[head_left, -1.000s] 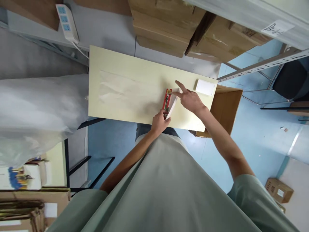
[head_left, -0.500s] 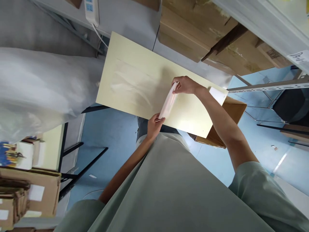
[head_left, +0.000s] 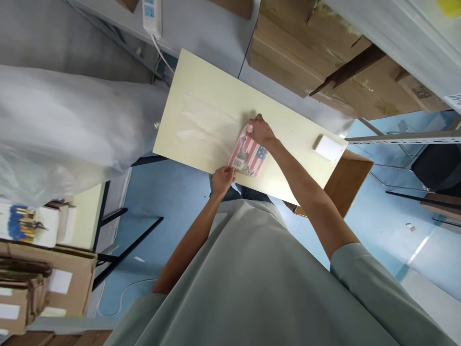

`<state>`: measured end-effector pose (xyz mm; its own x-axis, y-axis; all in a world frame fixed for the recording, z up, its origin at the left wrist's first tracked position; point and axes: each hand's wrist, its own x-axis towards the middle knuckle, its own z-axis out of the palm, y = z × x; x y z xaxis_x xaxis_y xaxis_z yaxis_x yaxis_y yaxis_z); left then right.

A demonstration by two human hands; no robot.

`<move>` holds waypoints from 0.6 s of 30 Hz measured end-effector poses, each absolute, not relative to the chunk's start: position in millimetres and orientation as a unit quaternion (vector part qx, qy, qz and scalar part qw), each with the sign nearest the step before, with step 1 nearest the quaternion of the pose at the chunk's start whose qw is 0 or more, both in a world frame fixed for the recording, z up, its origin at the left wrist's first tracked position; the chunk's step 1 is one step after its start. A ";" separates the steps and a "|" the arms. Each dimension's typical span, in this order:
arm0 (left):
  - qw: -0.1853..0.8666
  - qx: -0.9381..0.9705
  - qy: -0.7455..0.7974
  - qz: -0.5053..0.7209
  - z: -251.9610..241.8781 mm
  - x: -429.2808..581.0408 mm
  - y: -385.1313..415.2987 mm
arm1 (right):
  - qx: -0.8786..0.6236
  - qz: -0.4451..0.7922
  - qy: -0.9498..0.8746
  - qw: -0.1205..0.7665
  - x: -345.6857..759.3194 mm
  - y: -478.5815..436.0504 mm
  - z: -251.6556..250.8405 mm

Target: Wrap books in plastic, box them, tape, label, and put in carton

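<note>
Fingers (head_left: 231, 171) of left hand (head_left: 222, 181) and right hand (head_left: 261, 130) pinch corners of a flat, filmy, striped, rectangular packet (head_left: 251, 152).

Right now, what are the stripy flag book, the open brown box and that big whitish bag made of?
Flag-print book: probably paper, perhaps under thin film, since its colours look milky. Open brown box: looks like cardboard, with matte, thin-walled panels. Whitish bag: likely plastic, as it's cloudy, wrinkled and faintly shiny.

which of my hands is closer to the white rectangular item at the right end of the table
Right. Your right hand is left of the white rectangular item, at the flag-printed pack's far edge; your left hand is farther left, at its near corner.
</note>
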<state>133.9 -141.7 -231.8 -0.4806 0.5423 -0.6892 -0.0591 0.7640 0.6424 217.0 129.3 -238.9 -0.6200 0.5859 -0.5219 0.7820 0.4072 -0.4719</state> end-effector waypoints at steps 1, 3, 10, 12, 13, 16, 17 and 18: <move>0.479 0.202 0.817 0.249 -229.6 125.8 -140.3 | 0.422 -0.347 0.824 0.149 214.6 127.9 -235.1; 0.422 0.287 0.845 0.163 -225.3 110.1 -130.6 | 0.438 -0.340 0.817 0.158 211.1 123.9 -226.7; 0.318 0.577 0.728 0.191 -235.3 79.8 -65.0 | 0.542 -0.342 0.767 0.026 254.9 76.0 -209.5; 0.342 0.601 0.699 0.184 -240.8 75.4 -56.6 | 0.613 -0.348 0.708 -0.023 281.8 48.8 -209.9; 0.352 0.607 0.690 0.179 -242.5 73.1 -54.9 | 0.643 -0.365 0.672 -0.032 294.0 34.0 -210.7; 0.368 0.616 0.674 0.174 -242.7 66.7 -55.0 | 0.680 -0.436 0.588 -0.040 316.3 -6.3 -213.6; 0.371 0.617 0.672 0.175 -241.5 65.2 -55.3 | 0.684 -0.454 0.568 -0.047 318.4 -16.1 -214.3; 0.372 0.616 0.671 0.177 -239.9 64.2 -55.3 | 0.690 -0.467 0.550 -0.056 318.6 -23.2 -214.9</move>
<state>64.2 -55.3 -239.9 0.0371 0.9590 -0.2810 0.6946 0.1774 0.6972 318.6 -23.2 -214.9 -0.0414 0.8116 -0.5828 0.7066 -0.3886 -0.5914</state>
